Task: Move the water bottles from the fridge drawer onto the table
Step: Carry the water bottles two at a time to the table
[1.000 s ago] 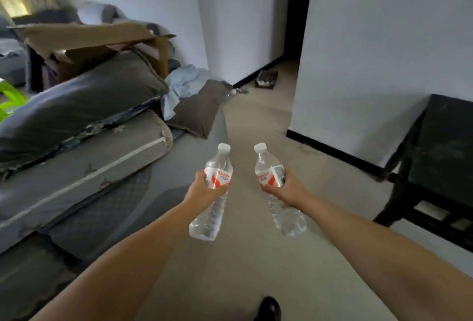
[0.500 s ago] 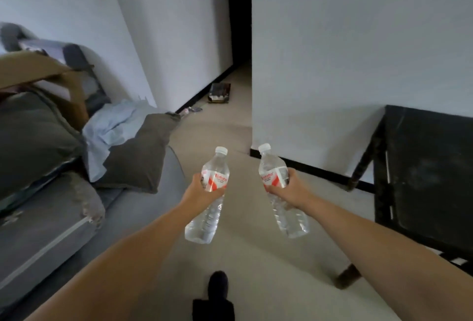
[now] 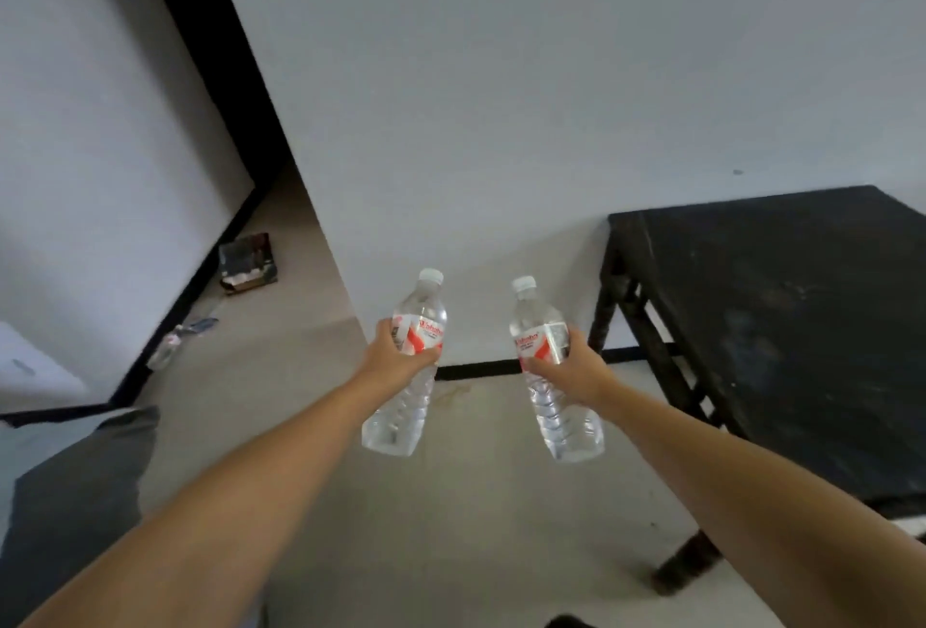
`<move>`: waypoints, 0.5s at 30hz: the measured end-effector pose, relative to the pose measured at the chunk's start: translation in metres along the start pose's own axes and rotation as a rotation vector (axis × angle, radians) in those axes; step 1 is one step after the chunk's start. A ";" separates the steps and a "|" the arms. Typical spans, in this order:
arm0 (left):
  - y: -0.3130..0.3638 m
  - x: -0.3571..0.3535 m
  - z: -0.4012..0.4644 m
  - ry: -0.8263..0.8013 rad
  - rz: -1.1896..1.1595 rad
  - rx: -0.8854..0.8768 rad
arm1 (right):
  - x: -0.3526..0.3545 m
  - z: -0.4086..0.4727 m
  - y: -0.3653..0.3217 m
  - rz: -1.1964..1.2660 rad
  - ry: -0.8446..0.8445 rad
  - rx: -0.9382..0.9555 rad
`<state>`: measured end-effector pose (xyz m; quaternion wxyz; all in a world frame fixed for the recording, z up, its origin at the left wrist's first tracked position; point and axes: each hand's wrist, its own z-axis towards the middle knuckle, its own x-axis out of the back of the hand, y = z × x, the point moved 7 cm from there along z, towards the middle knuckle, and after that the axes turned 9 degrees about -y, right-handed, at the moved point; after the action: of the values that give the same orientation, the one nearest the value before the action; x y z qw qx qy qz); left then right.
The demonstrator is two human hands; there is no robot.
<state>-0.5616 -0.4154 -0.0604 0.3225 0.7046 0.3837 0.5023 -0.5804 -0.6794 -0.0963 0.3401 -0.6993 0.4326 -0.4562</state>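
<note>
Both arms reach forward over a pale floor [image 3: 481, 502], each hand carrying a clear plastic water bottle in the air. The left hand [image 3: 396, 359] has its fingers curled round the labelled middle of the left water bottle [image 3: 408, 372], which leans with its white cap up and slightly right and its base hanging below the hand. The right hand [image 3: 576, 369] wraps its fingers round the label band of the right water bottle [image 3: 553, 372], whose cap tips up and left while its base points down and to the right. The two bottles are near each other but apart, with open floor showing between them. Both look filled with clear water and both caps are on. To the right stands a dark wooden table [image 3: 781, 326]; its near left edge runs diagonally just beside the right forearm, and its left corner and legs stand close to the white wall [image 3: 501, 101]. The right water bottle hangs just left of that table edge, not over the top. The wall's black baseboard runs behind the bottles, and its corner edge slants up to the left, where a narrow passage of floor opens. A small dark box-like object [image 3: 248, 261] lies on the floor in that passage against the far wall. A grey cushion [image 3: 75, 502] sits at the lower left edge.
</note>
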 end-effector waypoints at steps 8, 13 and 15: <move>0.081 -0.090 0.157 -0.250 0.112 -0.108 | 0.112 0.083 0.028 0.022 0.220 -0.129; 0.146 -0.148 0.249 -0.367 0.146 -0.135 | 0.204 0.151 0.031 0.050 0.285 -0.181; 0.174 -0.164 0.279 -0.383 0.160 -0.158 | 0.238 0.169 0.025 0.046 0.301 -0.168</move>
<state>-0.2904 -0.6628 -0.0699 0.4027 0.7880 0.2177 0.4117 -0.3801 -0.8936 -0.0955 0.2222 -0.6390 0.5311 -0.5102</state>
